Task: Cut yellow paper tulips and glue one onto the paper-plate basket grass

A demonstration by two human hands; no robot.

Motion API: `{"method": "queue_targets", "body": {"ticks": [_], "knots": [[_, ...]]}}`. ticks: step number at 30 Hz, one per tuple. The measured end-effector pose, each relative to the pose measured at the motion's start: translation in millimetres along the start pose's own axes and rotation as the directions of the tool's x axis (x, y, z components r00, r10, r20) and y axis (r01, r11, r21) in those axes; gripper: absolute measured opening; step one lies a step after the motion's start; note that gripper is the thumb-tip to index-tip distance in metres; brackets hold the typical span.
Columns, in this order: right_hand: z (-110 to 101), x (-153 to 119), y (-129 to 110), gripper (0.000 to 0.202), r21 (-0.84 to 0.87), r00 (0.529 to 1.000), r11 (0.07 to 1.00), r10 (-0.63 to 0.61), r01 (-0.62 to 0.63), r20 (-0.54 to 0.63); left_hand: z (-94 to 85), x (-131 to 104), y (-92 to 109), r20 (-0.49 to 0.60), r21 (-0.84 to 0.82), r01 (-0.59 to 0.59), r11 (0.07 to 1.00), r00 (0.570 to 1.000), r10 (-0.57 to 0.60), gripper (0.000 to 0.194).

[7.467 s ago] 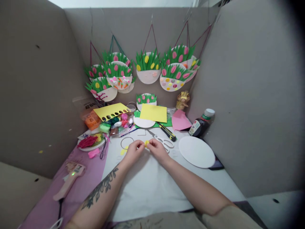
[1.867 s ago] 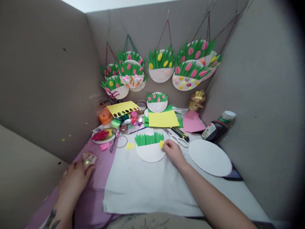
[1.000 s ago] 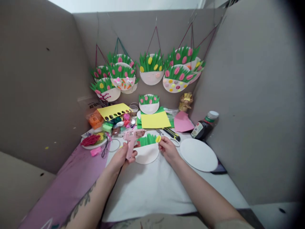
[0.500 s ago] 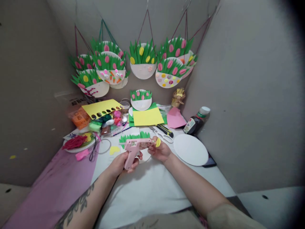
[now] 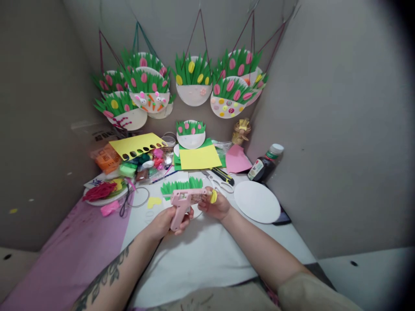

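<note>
A pink hot glue gun [image 5: 180,207] is gripped by its handle in my left hand [image 5: 173,221], its nozzle pointing right. My right hand [image 5: 216,206] is closed just beyond the nozzle, pinching a small yellow paper egg [image 5: 213,197]. The nozzle tip lies against or very near the egg; I cannot tell whether they touch. Behind the gun, a strip of green paper grass [image 5: 181,185] lies on the table, and a white paper plate piece [image 5: 197,211] shows partly beneath my hands. Left of them lies a yellow paper scrap [image 5: 154,202].
White scissors [image 5: 222,185] and a yellow-black cutter [image 5: 223,176] lie behind my right hand. A white plate [image 5: 257,202] and a dark bottle [image 5: 266,163] stand to the right. Yellow paper [image 5: 200,157] and pink yarn [image 5: 100,191] are farther off. Decorated plate baskets [image 5: 193,94] hang at the back.
The view has shifted slightly. Both hands keep nearly the same pose, with the glue gun still at the yellow egg, which has turned a little.
</note>
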State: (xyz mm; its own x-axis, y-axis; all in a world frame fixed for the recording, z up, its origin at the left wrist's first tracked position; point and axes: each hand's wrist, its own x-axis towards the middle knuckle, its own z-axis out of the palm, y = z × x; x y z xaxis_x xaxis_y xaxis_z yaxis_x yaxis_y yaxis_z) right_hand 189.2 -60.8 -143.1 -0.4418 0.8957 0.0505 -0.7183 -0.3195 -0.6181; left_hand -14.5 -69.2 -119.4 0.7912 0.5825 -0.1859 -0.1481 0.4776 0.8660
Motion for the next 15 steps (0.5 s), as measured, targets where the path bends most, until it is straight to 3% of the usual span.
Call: {"method": "queue_targets", "body": {"ticks": [15], "knots": [[2.2,-0.9,-2.4,0.036,-0.007,1.0,1.0,0.004,-0.004,-0.011,0.6,0.1,-3.4,0.037,-0.014,-0.033,0.999,0.999,0.034,0.045]]}}
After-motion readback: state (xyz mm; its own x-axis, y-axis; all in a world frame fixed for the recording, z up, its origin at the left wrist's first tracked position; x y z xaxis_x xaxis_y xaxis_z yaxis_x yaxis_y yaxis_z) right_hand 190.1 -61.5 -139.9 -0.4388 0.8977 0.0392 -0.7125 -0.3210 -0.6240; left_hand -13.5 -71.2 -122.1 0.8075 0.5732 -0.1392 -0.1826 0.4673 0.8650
